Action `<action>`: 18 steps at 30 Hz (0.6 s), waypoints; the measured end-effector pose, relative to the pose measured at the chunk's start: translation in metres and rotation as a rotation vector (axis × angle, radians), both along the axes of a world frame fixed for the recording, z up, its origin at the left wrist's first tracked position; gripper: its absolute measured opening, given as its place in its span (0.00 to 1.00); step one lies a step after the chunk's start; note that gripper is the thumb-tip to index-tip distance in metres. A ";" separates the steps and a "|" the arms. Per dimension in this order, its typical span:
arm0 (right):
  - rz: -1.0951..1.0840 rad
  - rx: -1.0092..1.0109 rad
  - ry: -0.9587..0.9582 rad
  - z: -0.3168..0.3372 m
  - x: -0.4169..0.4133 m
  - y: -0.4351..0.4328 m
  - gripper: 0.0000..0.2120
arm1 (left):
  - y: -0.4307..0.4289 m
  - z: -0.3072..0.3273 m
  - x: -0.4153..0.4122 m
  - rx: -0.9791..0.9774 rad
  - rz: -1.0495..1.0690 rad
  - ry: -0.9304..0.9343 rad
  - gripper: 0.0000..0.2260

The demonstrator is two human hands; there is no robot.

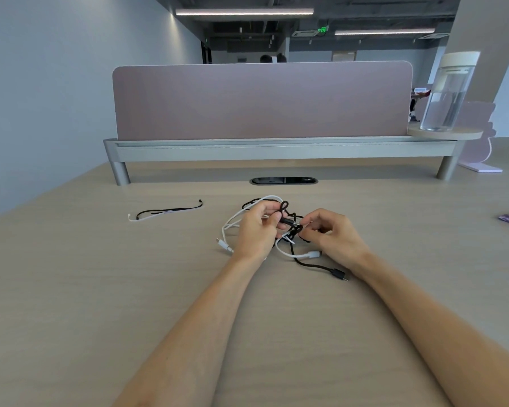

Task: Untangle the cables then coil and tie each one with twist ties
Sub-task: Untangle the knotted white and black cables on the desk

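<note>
Your left hand (257, 227) pinches the black cable (335, 272) just behind its plug, fingers curled; your right hand (332, 233) pinches the same cable at the knot. The black cable and white cable (310, 254) lie tangled on the desk (71, 289), with the twist ties (165, 212) well apart to the left.

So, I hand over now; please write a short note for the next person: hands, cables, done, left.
Left hand pinches the black cable near its plug; right hand pinches it at the knot.
White cable is tangled with it, mid desk.
Twist ties lie untouched, far left.
Done: nothing.
Left: untangle, coil, tie both.
</note>
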State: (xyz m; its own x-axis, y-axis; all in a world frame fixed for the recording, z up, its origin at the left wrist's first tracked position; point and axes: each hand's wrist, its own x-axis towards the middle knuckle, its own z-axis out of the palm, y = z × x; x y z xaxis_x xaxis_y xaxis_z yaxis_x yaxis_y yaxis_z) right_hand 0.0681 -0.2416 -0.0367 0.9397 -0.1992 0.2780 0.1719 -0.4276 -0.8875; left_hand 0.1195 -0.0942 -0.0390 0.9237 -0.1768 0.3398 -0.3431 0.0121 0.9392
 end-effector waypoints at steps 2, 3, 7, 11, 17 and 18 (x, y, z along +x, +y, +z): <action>0.017 -0.046 -0.016 -0.001 0.000 0.001 0.05 | 0.000 0.000 0.000 0.001 0.008 0.001 0.09; 0.014 -0.059 -0.027 -0.001 0.000 0.000 0.04 | 0.001 0.000 0.000 -0.001 0.013 0.001 0.09; -0.019 -0.101 -0.058 -0.002 0.000 -0.001 0.03 | 0.001 0.001 -0.001 -0.008 0.022 0.005 0.10; -0.020 -0.044 -0.043 -0.002 0.000 -0.001 0.03 | 0.001 0.002 -0.002 -0.005 0.002 0.019 0.12; 0.025 0.073 -0.009 -0.002 0.001 -0.002 0.03 | 0.002 0.003 0.000 -0.075 0.007 0.053 0.14; 0.026 0.065 -0.006 -0.002 0.001 -0.002 0.03 | 0.003 0.003 0.000 -0.093 -0.004 0.069 0.13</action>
State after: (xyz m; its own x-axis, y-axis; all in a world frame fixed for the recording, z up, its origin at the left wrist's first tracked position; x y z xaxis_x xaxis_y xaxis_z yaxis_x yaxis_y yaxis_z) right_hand 0.0695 -0.2431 -0.0391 0.9431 -0.1924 0.2713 0.1880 -0.3645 -0.9120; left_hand 0.1194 -0.0916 -0.0361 0.9448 -0.1509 0.2907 -0.2777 0.1017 0.9553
